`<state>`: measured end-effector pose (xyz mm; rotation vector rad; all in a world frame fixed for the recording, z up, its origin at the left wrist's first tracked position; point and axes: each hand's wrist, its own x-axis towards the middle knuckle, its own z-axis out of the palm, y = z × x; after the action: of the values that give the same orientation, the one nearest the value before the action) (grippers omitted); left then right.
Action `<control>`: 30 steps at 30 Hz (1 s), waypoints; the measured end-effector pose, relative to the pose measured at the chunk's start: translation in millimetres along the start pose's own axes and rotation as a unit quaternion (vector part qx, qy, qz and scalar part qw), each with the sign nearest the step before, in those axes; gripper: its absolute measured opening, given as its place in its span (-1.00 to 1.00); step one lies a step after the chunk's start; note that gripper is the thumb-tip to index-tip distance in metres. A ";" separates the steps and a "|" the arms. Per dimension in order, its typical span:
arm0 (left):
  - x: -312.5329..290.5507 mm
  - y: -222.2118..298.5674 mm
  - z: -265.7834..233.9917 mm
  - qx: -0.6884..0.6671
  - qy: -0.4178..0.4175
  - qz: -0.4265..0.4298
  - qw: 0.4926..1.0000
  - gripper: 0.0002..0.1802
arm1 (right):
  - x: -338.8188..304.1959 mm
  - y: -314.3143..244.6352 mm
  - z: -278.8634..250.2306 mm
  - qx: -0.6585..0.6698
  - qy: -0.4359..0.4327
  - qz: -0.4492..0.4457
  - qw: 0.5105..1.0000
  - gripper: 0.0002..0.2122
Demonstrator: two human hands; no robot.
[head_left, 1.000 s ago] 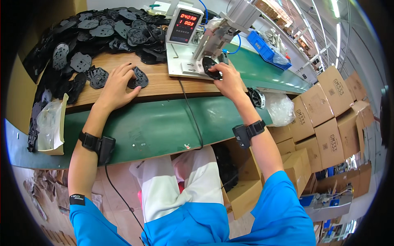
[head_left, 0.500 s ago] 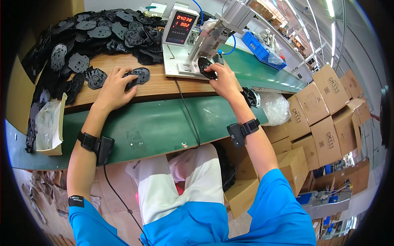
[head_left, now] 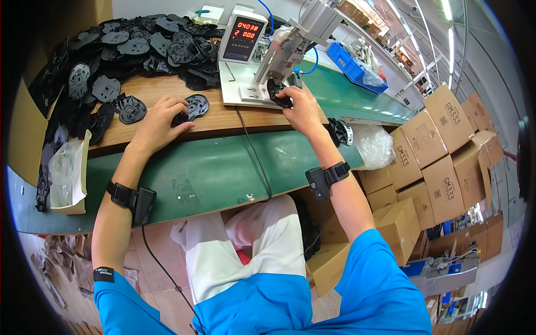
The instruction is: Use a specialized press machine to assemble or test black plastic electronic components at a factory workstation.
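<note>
— So, what is each hand doing?

— The left hand [head_left: 162, 117] is resting, fingers curled, on a flat black plastic part [head_left: 192, 106] lying on the wooden desk [head_left: 223, 120]. The right hand [head_left: 301, 109] is pinching a second black part [head_left: 277, 92] under the press machine [head_left: 290, 44].

— How are those parts looking?

— Dark, shoe-sole shaped, ribbed. Two are being handled; one more [head_left: 129, 109] is lying just beside the left hand, and the pile [head_left: 134, 50] behind is probably holding dozens, too tangled to count.
</note>
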<state>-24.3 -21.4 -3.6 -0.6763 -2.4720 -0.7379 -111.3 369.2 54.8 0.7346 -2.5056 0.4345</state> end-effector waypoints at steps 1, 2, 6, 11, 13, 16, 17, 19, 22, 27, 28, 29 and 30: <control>-0.1 -0.1 -0.9 0.000 0.007 0.000 1.000 -0.68 | 0.8 -0.9 0.1 0.001 -0.001 0.002 1.000 -0.69; -0.2 -0.1 -1.9 0.000 0.014 0.000 1.000 -0.68 | 1.1 -1.9 0.0 0.002 -0.002 0.004 1.000 -0.70; 2.6 -0.1 -4.0 0.004 0.082 -0.027 0.996 -0.72 | -0.8 -2.6 1.8 0.009 0.002 0.011 1.000 -0.70; -0.1 -5.9 -4.3 0.011 0.131 -0.086 0.988 -0.65 | -2.4 -6.9 -3.9 0.009 -0.007 0.003 1.000 -0.67; -2.1 -12.0 -3.9 0.035 0.134 -0.101 0.985 -0.63 | -2.0 -8.3 -3.6 0.025 -0.012 -0.004 1.000 -0.62; -0.5 -6.4 -8.3 0.040 0.104 -0.105 0.988 -0.65 | -2.5 -1.7 -0.3 0.030 -0.005 0.003 1.000 -0.63; 3.7 2.1 -7.1 0.019 0.098 -0.098 0.990 -0.67 | -5.0 3.1 -1.1 0.027 0.000 0.010 1.000 -0.63; 5.3 11.3 -7.8 0.021 0.088 -0.113 0.990 -0.78 | -4.4 5.9 1.0 0.033 0.011 0.009 0.999 -0.65; 2.3 -2.0 0.1 0.029 0.116 -0.074 0.990 -0.77 | 1.2 0.5 0.6 0.028 -0.002 0.024 0.999 -0.68; -1.3 -14.8 4.1 -0.016 0.106 -0.105 0.989 -0.64 | 1.4 -6.2 -0.7 0.018 -0.008 0.032 0.999 -0.69; -3.7 -15.2 4.2 -0.027 0.110 -0.101 0.988 -0.63 | -0.7 -7.7 0.9 0.020 -0.014 0.037 0.999 -0.69; -2.1 -14.6 4.3 -0.030 0.113 -0.090 0.989 -0.61 | -1.3 -5.7 2.0 0.010 -0.017 0.032 0.999 -0.69; 2.5 -12.5 4.0 -0.032 0.117 -0.081 0.989 -0.59 | 1.2 -1.9 -1.1 0.008 -0.008 0.023 1.000 -0.69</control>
<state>-34.4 -27.4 -9.8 -0.3895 -2.3126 -0.9067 -110.6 367.6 56.6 0.6908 -2.5403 0.4676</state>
